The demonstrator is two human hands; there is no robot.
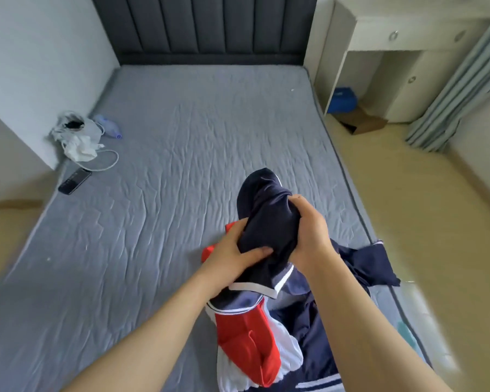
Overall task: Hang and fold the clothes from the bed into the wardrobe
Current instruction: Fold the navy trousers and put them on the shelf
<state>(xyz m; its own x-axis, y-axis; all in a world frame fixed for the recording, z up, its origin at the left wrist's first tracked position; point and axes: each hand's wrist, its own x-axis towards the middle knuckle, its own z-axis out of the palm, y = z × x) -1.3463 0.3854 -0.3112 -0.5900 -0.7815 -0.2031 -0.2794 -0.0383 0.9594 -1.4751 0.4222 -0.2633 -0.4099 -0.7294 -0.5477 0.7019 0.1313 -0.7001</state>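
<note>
Head view: left hand (pixel 232 257) and right hand (pixel 310 226) around navy garment (pixel 266 207)

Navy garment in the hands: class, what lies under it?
A red, white and navy clothes heap lies under the navy garment on the grey mattress. How many pieces it holds is hidden.

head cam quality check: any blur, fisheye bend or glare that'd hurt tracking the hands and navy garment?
Head view: centre sharp, left hand and right hand both gripping the navy garment read cleanly; lower-right corner over the floor is smeared; bed edges bow from the wide lens; light soft and even, no glare, faint shadows only.
</note>
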